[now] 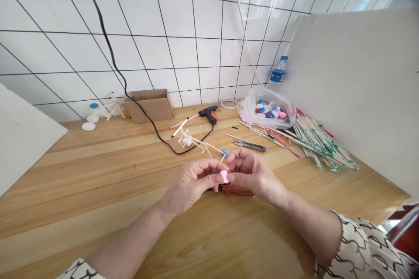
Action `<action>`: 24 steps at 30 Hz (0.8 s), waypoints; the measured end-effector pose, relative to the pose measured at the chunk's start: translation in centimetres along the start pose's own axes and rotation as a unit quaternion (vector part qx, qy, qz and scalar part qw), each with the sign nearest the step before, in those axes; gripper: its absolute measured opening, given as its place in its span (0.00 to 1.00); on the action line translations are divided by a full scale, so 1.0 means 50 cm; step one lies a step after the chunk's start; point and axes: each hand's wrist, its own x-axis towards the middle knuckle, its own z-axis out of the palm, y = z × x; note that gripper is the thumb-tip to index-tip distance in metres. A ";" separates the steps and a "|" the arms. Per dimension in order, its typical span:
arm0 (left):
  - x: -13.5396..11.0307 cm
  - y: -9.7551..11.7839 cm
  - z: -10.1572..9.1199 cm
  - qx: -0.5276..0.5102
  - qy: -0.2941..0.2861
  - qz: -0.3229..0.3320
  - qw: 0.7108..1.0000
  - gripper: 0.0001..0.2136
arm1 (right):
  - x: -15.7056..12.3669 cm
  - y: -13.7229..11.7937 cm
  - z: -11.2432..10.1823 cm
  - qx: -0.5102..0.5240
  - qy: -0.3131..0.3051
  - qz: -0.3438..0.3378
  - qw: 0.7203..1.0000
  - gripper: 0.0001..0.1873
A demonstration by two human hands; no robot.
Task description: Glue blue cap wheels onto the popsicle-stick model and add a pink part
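Between the thumbs and fingers of both hands, a small pink piece (pixel 224 177) is pinched over the table. My left hand (pixel 196 178) grips it from the left and my right hand (pixel 250 174) from the right, so its full shape is partly covered. Under my hands lies a red-handled tool (pixel 240 191), its dark end mostly hidden by my fingers. Just beyond stands a frame of thin wooden sticks (pixel 196 140) with a white roll-like part. A blue round cap (pixel 225 152) sits at its near end, close to my right fingertips.
Behind are a black glue gun (pixel 208 114), a tape roll (pixel 228 104) and a cardboard box (pixel 149 107). To the right lie grey thread snips (pixel 250 144), a plastic bag (pixel 247 111) of bottle caps, packaged sticks (pixel 324 141) and a water bottle (pixel 278 73). A black cord (pixel 153 128) crosses the table.
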 end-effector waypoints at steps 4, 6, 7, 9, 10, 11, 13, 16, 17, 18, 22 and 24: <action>-0.002 0.000 0.005 -0.010 0.019 0.007 1.000 0.04 | 0.001 -0.001 0.002 0.006 -0.001 0.004 1.000 0.16; -0.003 -0.003 0.007 -0.023 0.047 0.011 0.999 0.03 | 0.002 -0.002 0.003 0.007 0.009 -0.008 1.000 0.14; -0.003 -0.005 0.007 -0.027 0.062 0.012 0.998 0.04 | 0.002 -0.002 0.004 0.004 0.015 -0.014 1.000 0.14; -0.003 -0.010 0.008 -0.030 0.084 0.016 0.996 0.04 | 0.001 -0.002 0.006 -0.015 0.023 -0.019 0.999 0.14; -0.003 -0.012 0.009 -0.032 0.091 0.017 0.995 0.04 | -0.001 -0.002 0.007 -0.033 0.023 -0.018 0.999 0.15; -0.003 -0.013 0.009 -0.035 0.094 0.018 0.995 0.04 | -0.003 -0.001 0.009 -0.054 0.023 -0.017 0.998 0.15; -0.003 -0.015 0.012 -0.041 0.098 0.021 0.994 0.03 | -0.007 0.001 0.013 -0.099 0.030 -0.012 0.995 0.15; -0.004 -0.016 0.017 -0.043 0.100 0.029 0.994 0.03 | -0.011 0.002 0.022 -0.131 0.056 -0.002 0.990 0.14; -0.005 -0.016 0.019 -0.041 0.101 0.032 0.994 0.03 | -0.011 0.002 0.025 -0.131 0.062 -0.001 0.989 0.14; -0.005 -0.016 0.020 -0.040 0.102 0.033 0.993 0.03 | -0.011 0.002 0.027 -0.130 0.065 0.000 0.989 0.15; -0.005 -0.018 0.022 -0.042 0.102 0.031 0.993 0.03 | -0.007 0.003 0.030 -0.131 0.063 -0.016 0.989 0.15; -0.004 -0.019 0.021 -0.062 0.094 0.027 0.993 0.05 | -0.004 0.006 0.027 -0.145 0.071 -0.044 0.986 0.14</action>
